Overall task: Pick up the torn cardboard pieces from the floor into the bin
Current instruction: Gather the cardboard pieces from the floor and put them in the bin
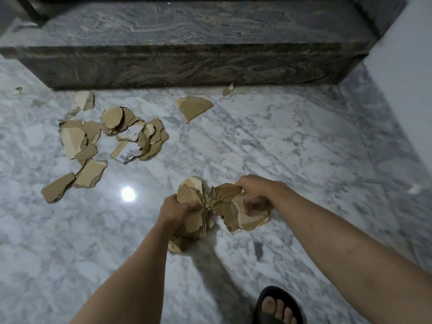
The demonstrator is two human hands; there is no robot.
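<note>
Left of the stone step (187,64): scattered cardboard pile (112,134), loose on the floor (280,141). Below the step: left hand (177,206) clenched on a cardboard wad (194,220), right hand (254,195) clenched on another torn sheet (233,213). Step, judged: gathering. Next: carrying both handfuls to a bin, out of view.

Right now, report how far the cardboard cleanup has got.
Partly done. In hand: the left hand grips a bunch of torn pieces, and the right hand holds another crumpled piece. Left: a scattered pile on the marble floor, a triangular piece and a small scrap near the stone step. No bin is in view.
</note>
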